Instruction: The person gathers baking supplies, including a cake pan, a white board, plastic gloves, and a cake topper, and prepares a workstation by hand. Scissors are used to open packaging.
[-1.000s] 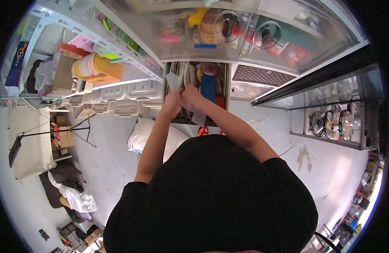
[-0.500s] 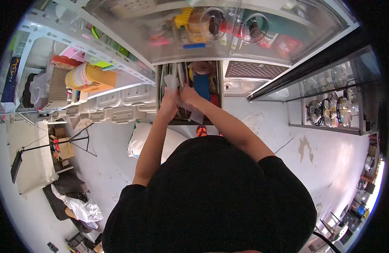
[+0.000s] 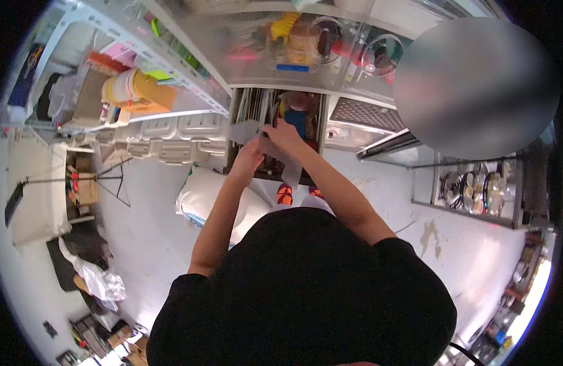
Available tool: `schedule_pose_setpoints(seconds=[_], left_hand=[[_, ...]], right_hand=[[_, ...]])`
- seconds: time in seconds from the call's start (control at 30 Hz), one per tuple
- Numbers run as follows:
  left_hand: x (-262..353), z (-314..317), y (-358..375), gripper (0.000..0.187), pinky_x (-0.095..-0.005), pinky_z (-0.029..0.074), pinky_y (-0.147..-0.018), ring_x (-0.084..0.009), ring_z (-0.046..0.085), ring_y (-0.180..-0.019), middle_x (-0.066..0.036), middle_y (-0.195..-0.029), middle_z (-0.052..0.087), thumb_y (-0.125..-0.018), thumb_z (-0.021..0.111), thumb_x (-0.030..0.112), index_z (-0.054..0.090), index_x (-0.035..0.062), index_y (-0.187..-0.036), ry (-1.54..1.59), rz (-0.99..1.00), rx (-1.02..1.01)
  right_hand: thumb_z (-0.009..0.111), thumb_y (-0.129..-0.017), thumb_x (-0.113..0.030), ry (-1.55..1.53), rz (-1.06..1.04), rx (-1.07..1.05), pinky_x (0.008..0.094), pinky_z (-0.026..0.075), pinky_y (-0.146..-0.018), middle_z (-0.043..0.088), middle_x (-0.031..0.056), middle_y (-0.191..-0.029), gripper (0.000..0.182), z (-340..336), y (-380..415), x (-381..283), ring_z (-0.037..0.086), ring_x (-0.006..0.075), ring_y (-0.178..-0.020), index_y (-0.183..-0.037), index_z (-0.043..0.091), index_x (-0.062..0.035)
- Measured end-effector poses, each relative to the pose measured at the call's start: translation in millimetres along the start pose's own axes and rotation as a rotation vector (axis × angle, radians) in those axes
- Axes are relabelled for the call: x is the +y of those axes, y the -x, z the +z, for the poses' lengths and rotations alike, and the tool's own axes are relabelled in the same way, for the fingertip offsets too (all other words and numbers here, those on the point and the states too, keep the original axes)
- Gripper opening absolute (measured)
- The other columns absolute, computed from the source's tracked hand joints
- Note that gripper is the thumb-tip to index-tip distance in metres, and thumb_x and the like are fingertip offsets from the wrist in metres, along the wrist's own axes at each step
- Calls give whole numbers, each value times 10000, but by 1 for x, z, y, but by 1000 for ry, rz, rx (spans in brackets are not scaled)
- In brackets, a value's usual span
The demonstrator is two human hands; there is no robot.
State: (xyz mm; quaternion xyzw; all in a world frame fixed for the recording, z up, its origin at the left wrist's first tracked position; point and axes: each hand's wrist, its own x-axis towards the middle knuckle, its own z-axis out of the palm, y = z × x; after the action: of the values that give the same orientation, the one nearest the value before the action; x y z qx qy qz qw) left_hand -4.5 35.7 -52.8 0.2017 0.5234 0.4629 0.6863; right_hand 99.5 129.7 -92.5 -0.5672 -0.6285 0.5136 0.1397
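A thin, translucent sheet (image 3: 290, 172) is held over an open drawer (image 3: 322, 125) at twelve o'clock in the view, one end pointed towards ten o'clock and the other towards five — its middle pinched between the closed fingers of the left hand (image 3: 251, 160) and those of the right hand (image 3: 286, 135), though the exact fingertip contact cannot be told. Beneath it, flat pale papers (image 3: 248, 107) are stood on edge at the drawer's nine o'clock side, and a flat blue piece (image 3: 299, 124) is lodged towards three — while a plump white sack (image 3: 202, 188) is slumped on the smooth floor (image 3: 153, 232) at eight o'clock from the hands.
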Motion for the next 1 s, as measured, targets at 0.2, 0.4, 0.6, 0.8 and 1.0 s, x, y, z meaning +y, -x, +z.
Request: schedule_pose_setpoints(seconds=[0.2,0.4,0.6,0.8,1.0], left_hand=[[-40,46,40,363,-246,436,-745,-143,540,-929,-59,-1025,564,-842,474,169,456,17,-1171,-223,330,257],[-46,74,114,361,-261,487,-563,-198,610,-772,-112,-892,600,-837,463,138,430,15,-1175,27,237,576],[-82,85,196,362,-248,467,-547,-198,601,-721,-106,-856,581,-849,441,144,422,-6,-1178,200,351,868],[-134,103,248,348,-251,473,-551,-206,617,-708,-118,-848,596,-846,463,131,434,-11,-1163,294,395,1229],[-165,110,262,344,-255,476,-556,-212,618,-716,-123,-859,594,-849,465,137,439,-8,-1160,409,458,1357]], right_hand=[[503,-810,-313,-122,-434,26,408,464,-688,591,232,-747,372,-30,75,8,579,400,-733,-961,541,25],[503,-806,-256,259,-622,-159,390,403,-847,491,240,-1111,362,-58,94,2,488,338,-1026,-1065,514,-4],[439,-838,-353,618,-999,179,442,151,-1021,184,273,-1335,601,-22,21,-8,147,376,-1260,-1274,278,28],[338,-866,-435,713,-947,168,424,92,-1040,147,271,-1350,664,-2,-21,14,94,366,-1278,-1305,198,44],[419,-782,-566,679,-1209,2,555,135,-979,154,251,-1357,700,-4,40,-3,139,381,-1266,-1304,298,-115]])
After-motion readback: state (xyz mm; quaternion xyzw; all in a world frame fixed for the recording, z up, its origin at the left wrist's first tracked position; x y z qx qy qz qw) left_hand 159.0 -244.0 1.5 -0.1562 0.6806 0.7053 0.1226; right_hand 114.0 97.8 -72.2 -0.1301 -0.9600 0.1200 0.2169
